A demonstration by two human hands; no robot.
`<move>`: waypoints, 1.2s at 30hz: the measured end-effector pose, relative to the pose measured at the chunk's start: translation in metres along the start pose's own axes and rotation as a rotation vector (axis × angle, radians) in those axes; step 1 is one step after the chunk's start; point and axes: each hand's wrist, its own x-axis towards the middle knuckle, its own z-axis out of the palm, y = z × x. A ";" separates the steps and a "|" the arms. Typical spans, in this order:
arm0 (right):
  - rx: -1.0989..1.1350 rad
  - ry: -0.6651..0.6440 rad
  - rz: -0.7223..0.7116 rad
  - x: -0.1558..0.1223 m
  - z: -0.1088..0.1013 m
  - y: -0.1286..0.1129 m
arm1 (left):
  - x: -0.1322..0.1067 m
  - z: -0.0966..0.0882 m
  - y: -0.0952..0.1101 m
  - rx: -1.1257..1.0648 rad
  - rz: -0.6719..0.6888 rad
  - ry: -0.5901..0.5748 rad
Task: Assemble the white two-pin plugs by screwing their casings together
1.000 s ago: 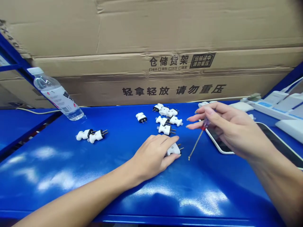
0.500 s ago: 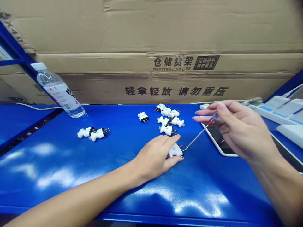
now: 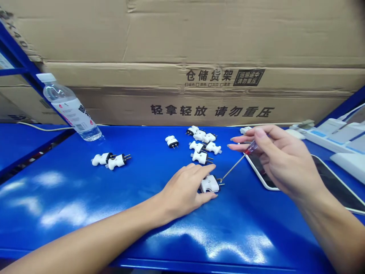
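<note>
My left hand point(image 3: 185, 190) rests on the blue shelf top and pinches a small white two-pin plug point(image 3: 209, 184) between thumb and fingers, pins pointing right. My right hand point(image 3: 281, 160) grips a thin screwdriver point(image 3: 235, 165) with a clear red handle. Its metal tip touches the plug at the pins. Behind the held plug lies a loose cluster of several white plugs point(image 3: 202, 144). Two more plugs point(image 3: 110, 160) lie together farther left.
A tilted water bottle point(image 3: 70, 108) leans at the back left. A phone point(image 3: 313, 175) lies flat under my right wrist. White power strips point(image 3: 333, 139) sit at the far right. Stacked cardboard boxes point(image 3: 182, 57) wall off the back of the blue shelf point(image 3: 114, 213).
The screwdriver swung from standing apart on the shelf to touching the plug's pin end. My left hand turned the plug slightly and kept it pinned in place.
</note>
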 end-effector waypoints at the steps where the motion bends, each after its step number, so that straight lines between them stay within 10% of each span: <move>1: -0.002 -0.003 0.005 0.000 0.000 0.000 | 0.000 -0.001 0.000 -0.011 -0.009 -0.002; 36: -0.191 -0.190 -0.114 -0.008 0.015 0.013 | 0.002 -0.002 -0.005 -0.083 -0.121 -0.071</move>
